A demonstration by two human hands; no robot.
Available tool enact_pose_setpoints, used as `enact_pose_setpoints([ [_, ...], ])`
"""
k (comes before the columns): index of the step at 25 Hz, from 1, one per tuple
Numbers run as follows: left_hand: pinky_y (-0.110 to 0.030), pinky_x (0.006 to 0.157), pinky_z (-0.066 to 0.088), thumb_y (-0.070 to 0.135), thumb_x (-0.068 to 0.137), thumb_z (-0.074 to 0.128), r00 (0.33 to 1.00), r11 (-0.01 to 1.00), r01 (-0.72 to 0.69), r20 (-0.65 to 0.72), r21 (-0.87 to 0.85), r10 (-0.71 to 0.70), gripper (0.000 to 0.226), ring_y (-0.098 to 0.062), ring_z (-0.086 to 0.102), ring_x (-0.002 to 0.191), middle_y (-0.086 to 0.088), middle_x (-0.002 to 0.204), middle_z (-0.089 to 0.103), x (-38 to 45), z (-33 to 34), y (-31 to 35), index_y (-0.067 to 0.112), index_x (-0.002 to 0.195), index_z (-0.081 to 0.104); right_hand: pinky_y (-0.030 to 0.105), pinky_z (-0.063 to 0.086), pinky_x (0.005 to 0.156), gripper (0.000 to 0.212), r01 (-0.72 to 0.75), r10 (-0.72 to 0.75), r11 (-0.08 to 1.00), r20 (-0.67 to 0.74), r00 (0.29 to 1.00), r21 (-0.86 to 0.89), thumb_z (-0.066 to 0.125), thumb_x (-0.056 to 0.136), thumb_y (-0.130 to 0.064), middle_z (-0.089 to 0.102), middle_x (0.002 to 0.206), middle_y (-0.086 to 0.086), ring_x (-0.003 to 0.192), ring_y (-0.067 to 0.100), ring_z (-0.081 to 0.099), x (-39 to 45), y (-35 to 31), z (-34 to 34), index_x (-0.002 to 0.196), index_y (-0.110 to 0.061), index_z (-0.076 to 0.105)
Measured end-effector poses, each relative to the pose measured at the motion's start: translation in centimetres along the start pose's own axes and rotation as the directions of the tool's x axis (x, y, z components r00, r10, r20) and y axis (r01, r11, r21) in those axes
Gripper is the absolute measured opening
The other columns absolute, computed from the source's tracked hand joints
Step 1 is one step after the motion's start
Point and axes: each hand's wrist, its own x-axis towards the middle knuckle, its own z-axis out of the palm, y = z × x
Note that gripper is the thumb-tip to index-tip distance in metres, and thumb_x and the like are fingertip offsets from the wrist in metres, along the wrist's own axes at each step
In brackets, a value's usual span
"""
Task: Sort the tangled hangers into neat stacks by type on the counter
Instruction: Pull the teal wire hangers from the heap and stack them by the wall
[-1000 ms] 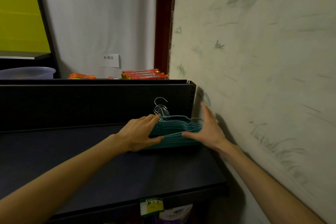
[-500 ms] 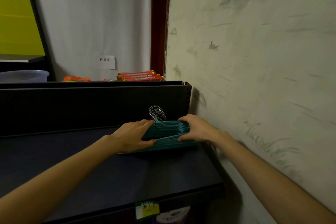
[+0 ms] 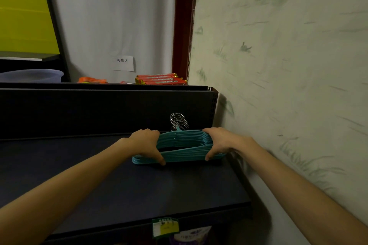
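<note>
A stack of several teal hangers (image 3: 185,143) with bunched metal hooks (image 3: 178,121) lies on the dark counter shelf (image 3: 129,189), near its back right corner. My left hand (image 3: 146,143) grips the stack's left side, thumb on the front edge and fingers curled over the top. My right hand (image 3: 221,142) grips the right side the same way. The stack's right end is hidden under my right hand.
A dark back panel (image 3: 99,111) rises behind the hangers. The painted wall (image 3: 288,85) runs close along the right edge. Red packets (image 3: 161,79) and a plastic basin (image 3: 31,75) sit on the upper ledge. A price tag (image 3: 165,227) hangs on the front edge.
Both hands went from flat palms pressing the stack's sides to curled grips over it. The fanned hooks have drawn together into one bunch.
</note>
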Motion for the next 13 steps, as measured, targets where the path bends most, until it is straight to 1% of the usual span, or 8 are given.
enact_pose_setpoints([
  [2,-0.028,0.072,0.05,0.061,0.06,0.087,0.996,0.998,0.041,0.077,-0.043,-0.038,0.088,-0.016,0.057,0.094,0.004,0.107,0.054,0.2,-0.3,0.0,0.018,0.126,0.047,0.037,0.052,0.098,0.084,-0.001,0.002,0.999,0.008,1.0,-0.048,0.094,0.058,-0.041,0.062,0.124,-0.001,0.112,0.02,0.06,0.2,0.0,-0.1,0.129,-0.021,0.055],
  [4,-0.027,0.07,0.05,0.054,0.062,0.089,0.99,0.997,0.063,0.132,-0.035,-0.058,0.087,-0.017,0.057,0.094,0.002,0.108,0.055,0.4,-0.5,-0.2,0.016,0.128,0.047,0.036,0.056,0.091,0.074,-0.005,0.007,0.997,0.02,1.0,-0.08,0.093,0.059,-0.044,0.067,0.116,-0.002,0.104,0.018,0.063,0.1,0.0,-0.4,0.121,-0.02,0.062],
  [6,-0.026,0.067,0.049,0.051,0.062,0.09,0.99,0.998,0.06,0.126,-0.012,-0.058,0.083,-0.017,0.057,0.09,0.003,0.102,0.055,0.8,-0.8,-0.4,0.015,0.125,0.05,0.035,0.058,0.088,0.069,-0.002,0.004,0.996,0.031,1.0,-0.094,0.093,0.059,-0.047,0.069,0.11,-0.003,0.098,0.016,0.065,0.1,0.1,-0.7,0.116,-0.019,0.066],
  [9,-0.028,0.067,0.051,0.054,0.059,0.091,0.993,0.999,0.05,0.103,0.017,-0.051,0.078,-0.016,0.058,0.085,0.005,0.094,0.056,1.1,-0.7,-0.6,0.017,0.116,0.053,0.034,0.059,0.085,0.065,-0.005,0.008,0.996,0.034,0.999,-0.092,0.093,0.06,-0.046,0.07,0.106,-0.003,0.096,0.016,0.066,0.1,0.0,-1.0,0.113,-0.018,0.069],
  [11,-0.03,0.071,0.055,0.055,0.057,0.091,0.995,0.998,0.057,0.08,0.004,-0.057,0.078,-0.016,0.06,0.086,0.004,0.097,0.06,0.9,-0.7,-0.6,0.017,0.115,0.055,0.033,0.059,0.084,0.063,-0.016,0.019,0.996,0.042,0.999,-0.082,0.093,0.06,-0.045,0.069,0.106,-0.002,0.096,0.016,0.066,0.1,-0.2,-1.1,0.113,-0.018,0.069],
  [13,-0.031,0.075,0.057,0.056,0.056,0.091,0.996,0.998,0.063,0.067,-0.028,-0.061,0.083,-0.017,0.061,0.09,0.003,0.103,0.061,0.6,-0.7,-0.8,0.017,0.12,0.056,0.033,0.059,0.085,0.065,-0.02,0.025,0.995,0.045,0.999,-0.095,0.092,0.061,-0.044,0.068,0.109,-0.002,0.098,0.017,0.065,0.0,-0.3,-1.0,0.115,-0.018,0.067],
])
